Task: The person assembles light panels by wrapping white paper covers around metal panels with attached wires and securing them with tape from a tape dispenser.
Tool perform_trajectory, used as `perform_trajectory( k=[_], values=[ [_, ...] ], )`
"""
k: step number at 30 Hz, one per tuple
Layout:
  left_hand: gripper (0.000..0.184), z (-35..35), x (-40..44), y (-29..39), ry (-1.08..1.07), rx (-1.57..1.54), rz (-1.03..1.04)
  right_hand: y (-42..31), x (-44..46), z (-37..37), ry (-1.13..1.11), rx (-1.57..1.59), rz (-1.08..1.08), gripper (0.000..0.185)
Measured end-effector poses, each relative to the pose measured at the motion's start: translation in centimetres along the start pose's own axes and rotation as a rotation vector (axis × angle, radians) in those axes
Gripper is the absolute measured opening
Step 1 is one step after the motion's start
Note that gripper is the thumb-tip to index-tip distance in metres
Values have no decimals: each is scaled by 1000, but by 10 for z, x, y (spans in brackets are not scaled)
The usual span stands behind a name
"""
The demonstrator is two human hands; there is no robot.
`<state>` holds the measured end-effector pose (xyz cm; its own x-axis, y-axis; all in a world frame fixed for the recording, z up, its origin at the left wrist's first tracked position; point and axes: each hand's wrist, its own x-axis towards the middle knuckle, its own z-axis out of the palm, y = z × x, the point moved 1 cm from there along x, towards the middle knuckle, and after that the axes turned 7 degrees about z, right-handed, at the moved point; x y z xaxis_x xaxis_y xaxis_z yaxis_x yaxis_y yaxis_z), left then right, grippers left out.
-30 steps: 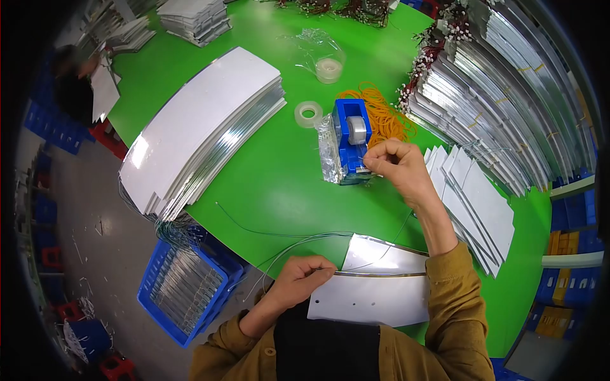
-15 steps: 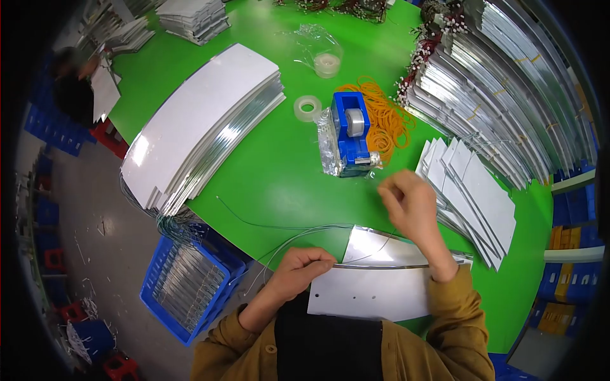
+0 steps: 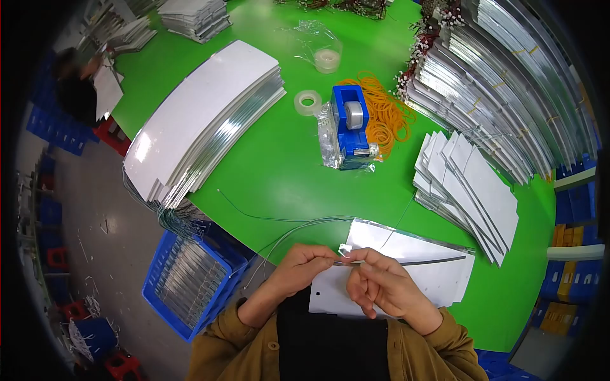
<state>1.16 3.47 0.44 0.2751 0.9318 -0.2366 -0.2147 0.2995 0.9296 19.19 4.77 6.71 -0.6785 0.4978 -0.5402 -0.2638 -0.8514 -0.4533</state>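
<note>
Two white panels lie at the front edge, the near panel (image 3: pixel 413 282) overlapping the far panel (image 3: pixel 381 238), with thin wires (image 3: pixel 289 232) running off to the left. My left hand (image 3: pixel 305 270) pinches the wires at the near panel's upper left edge. Beside it my right hand (image 3: pixel 381 282) has thumb and index finger together on a small clear piece of tape (image 3: pixel 345 250), its other fingers curled loosely. The two hands' fingertips almost meet. Farther up stands a blue tape dispenser (image 3: pixel 351 127) holding a roll of clear tape.
Stacked white panels (image 3: pixel 203 108) stand at the left, above a blue basket (image 3: pixel 152 279). Loose panels (image 3: pixel 476 190) and bundled panels (image 3: pixel 483 101) are on the right. Orange rubber bands (image 3: pixel 387 114) and tape rolls (image 3: pixel 307 102) lie around the dispenser. A person (image 3: pixel 76 82) is at far left.
My right hand has come from the tape dispenser down and left to my left hand, bringing a small piece of tape. My left hand has stayed at the panel's edge.
</note>
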Motion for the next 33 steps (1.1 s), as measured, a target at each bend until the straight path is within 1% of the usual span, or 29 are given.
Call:
perform_trajectory(
  k=[5,9,15,19,20,24,25,29,30,33],
  values=[
    [16,1,0,-1,28,-54,11,4,5,-4,-32,-66,37,26],
    [16,5,1,5,105,-110,-33,6,6,-5,-2,-87,47,27],
    [14,3,-2,11,43,-8,-38,7,6,-3,6,-101,49,26],
    [12,5,-3,11,-12,188,125,2,0,10,195,-434,22,30],
    [12,5,-3,11,-12,190,125,3,-1,11,195,-433,21,30],
    [8,5,-6,10,1,162,81,5,-8,13,626,-1227,-530,28],
    [8,6,-7,10,0,162,82,4,-6,12,627,-1228,-531,28],
    [6,11,-7,8,-6,74,82,-9,9,6,416,-1543,-1084,19],
    [6,12,-7,8,-7,75,84,-8,9,5,417,-1543,-1086,19],
    [3,14,-10,12,70,-117,32,2,11,4,418,-1370,-783,9]
  ],
)
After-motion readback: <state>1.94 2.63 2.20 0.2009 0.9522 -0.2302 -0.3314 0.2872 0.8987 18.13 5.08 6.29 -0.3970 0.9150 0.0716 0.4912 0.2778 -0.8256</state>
